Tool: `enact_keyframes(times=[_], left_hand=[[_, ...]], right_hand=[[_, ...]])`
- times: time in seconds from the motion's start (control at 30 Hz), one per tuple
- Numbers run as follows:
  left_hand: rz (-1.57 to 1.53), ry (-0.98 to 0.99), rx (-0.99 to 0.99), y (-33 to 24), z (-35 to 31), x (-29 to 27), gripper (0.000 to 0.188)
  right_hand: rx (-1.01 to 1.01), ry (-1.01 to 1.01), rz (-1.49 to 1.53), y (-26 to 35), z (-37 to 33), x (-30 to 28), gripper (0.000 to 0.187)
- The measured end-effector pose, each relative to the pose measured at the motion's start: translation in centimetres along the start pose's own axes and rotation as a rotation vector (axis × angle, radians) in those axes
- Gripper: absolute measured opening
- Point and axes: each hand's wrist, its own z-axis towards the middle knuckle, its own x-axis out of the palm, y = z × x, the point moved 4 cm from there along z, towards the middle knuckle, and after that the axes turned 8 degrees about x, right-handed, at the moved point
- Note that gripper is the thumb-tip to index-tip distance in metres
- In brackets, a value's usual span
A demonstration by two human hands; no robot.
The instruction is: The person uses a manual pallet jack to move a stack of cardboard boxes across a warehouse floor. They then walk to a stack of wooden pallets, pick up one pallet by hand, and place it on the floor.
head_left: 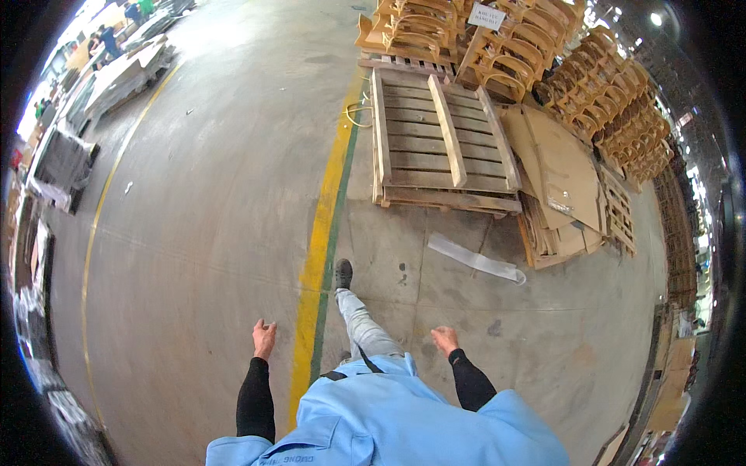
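Head view: a stride is seemingly being taken by the yellow line (313,268); left hand (264,340) slack, empty; right hand (445,340) curled, closure unclear. The white strip (475,259) is seen beyond, farther right; for grasping, closer approach would be needed.

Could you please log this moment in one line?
left hand: apparently empty | right hand: apparently empty | shoe: right of yellow floor line | pallets: ahead right
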Motion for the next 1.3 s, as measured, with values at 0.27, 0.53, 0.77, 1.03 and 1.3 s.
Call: enact_keyframes(times=[0.27, 0.53, 0.77, 1.03, 1.3], left_hand=[[-0.215, 0.138, -0.335, -8.0, 14.5, 1.3, 0.072], [0.345, 0.221, 0.018, -10.8, 34.5, 2.0, 0.063], [-0.098, 0.269, -0.318, -28.2, 61.8, 7.4, 0.073], [-0.05, 0.334, 0.003, -54.1, 87.0, 8.1, 0.081], [0.054, 0.171, -0.195, -56.1, 95.3, 9.7, 0.058]], right_hand=[[-0.39, 0.12, -0.45, 30.5, 13.3, 14.5, 0.046], [-0.576, 0.055, -0.068, 66.7, 20.3, 17.1, 0.058], [-0.08, -0.122, -0.215, 75.4, 34.5, 13.7, 0.08], [0.089, -0.097, -0.099, 86.3, 45.2, 5.9, 0.11], [0.2, 0.038, -0.19, 93.6, 70.1, 10.1, 0.115]])
